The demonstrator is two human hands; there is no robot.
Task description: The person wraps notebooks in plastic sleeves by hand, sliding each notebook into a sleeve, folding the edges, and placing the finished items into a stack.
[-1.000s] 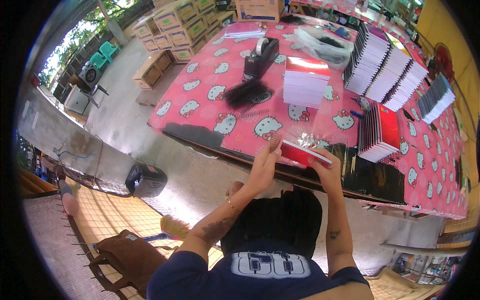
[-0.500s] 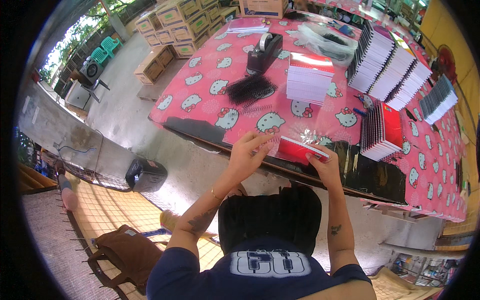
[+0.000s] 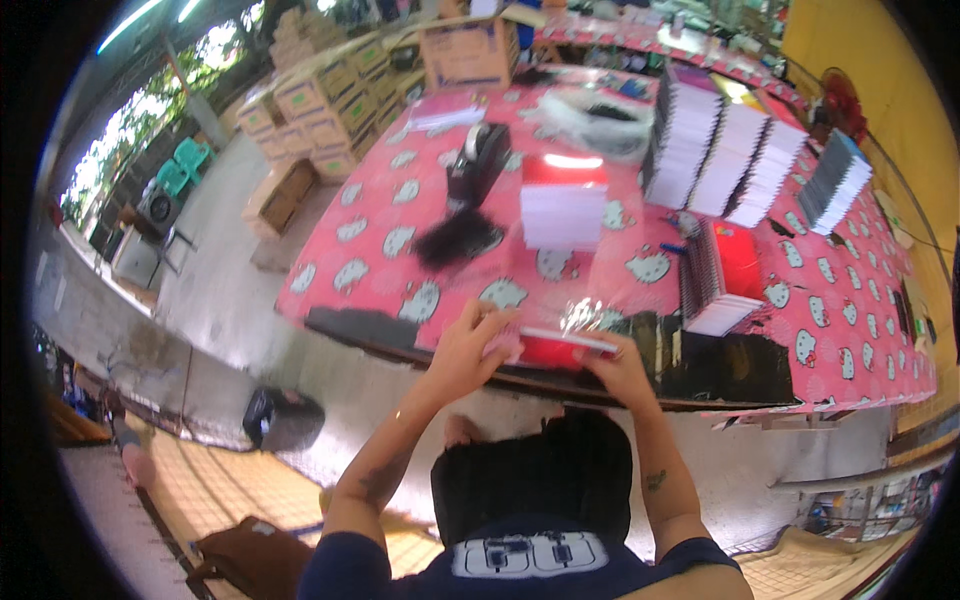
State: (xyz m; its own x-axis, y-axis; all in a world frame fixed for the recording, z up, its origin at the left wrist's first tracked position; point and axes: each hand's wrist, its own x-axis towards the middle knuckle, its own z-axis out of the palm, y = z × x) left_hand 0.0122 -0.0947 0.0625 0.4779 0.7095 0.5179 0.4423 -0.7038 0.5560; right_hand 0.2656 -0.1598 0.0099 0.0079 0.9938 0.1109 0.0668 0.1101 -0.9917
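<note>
At the table's near edge, a thin red notebook (image 3: pixel 552 350) is held with its white page edge turned up. My right hand (image 3: pixel 622 372) grips its right end between thumb and fingers. My left hand (image 3: pixel 468 352) is at the notebook's left end, its fingers bent together; blur hides what they pinch. Beyond my hands lie a stack of red-covered notebooks (image 3: pixel 563 205) and a pile of black spiral coils (image 3: pixel 458 240). A second group of red coil-bound notebooks (image 3: pixel 722 275) sits to the right.
A black tape dispenser (image 3: pixel 480 165) stands behind the coils. Tall notebook stacks (image 3: pixel 690 140) and a clear plastic bag (image 3: pixel 590 125) occupy the back right. The table (image 3: pixel 340 275) has a pink patterned cover. Cardboard boxes (image 3: pixel 325 110) are piled beyond it, and a black bin (image 3: pixel 285 420) is at left.
The whole view has tilted upward. The notebook has turned to show more of its white page edge, and my left hand has come closer to its left end.
</note>
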